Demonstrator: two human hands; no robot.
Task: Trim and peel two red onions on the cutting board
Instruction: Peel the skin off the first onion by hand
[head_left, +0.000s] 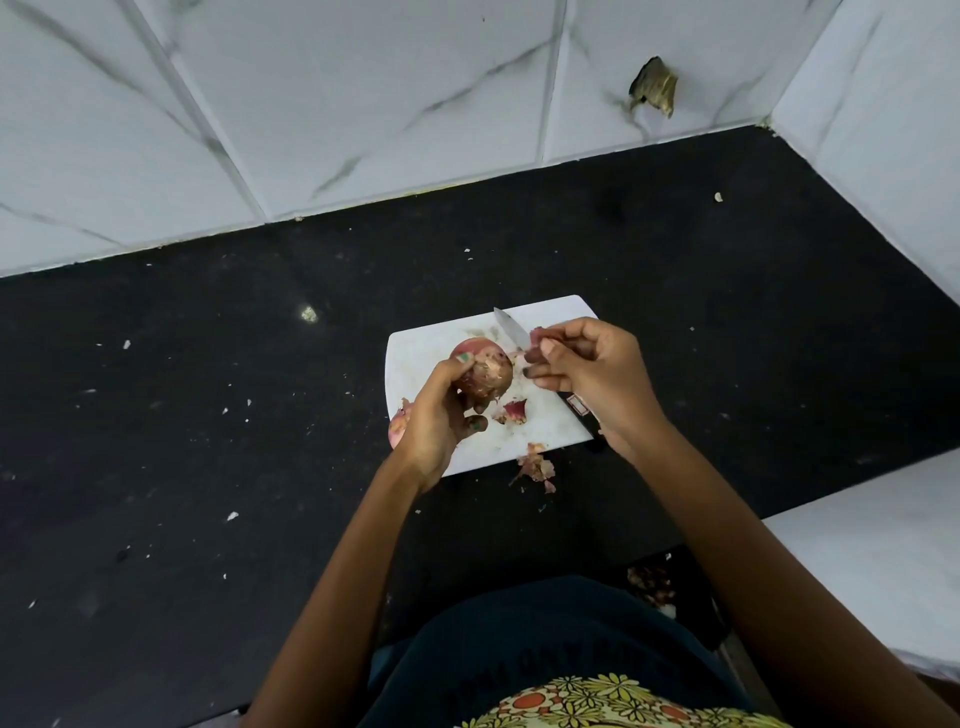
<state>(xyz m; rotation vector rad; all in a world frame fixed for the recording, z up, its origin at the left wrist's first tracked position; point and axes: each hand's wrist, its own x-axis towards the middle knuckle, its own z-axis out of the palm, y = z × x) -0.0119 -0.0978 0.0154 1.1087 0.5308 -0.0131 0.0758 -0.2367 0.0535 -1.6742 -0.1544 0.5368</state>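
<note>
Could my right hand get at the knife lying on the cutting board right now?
Probably yes. The knife lies on the cutting board directly under the right hand, nothing covering it, but those fingers pinch an onion skin piece that should be dropped first.

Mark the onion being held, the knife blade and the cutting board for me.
onion (485, 371): head view, on its papery skin.
knife blade (510, 328): head view, mid-blade, bare steel.
cutting board (415, 353): head view, bare left part of its surface.

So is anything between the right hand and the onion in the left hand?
Nothing visible. The right hand, pinching a peel scrap, sits just right of the onion in the left hand, with open board between them.
</note>
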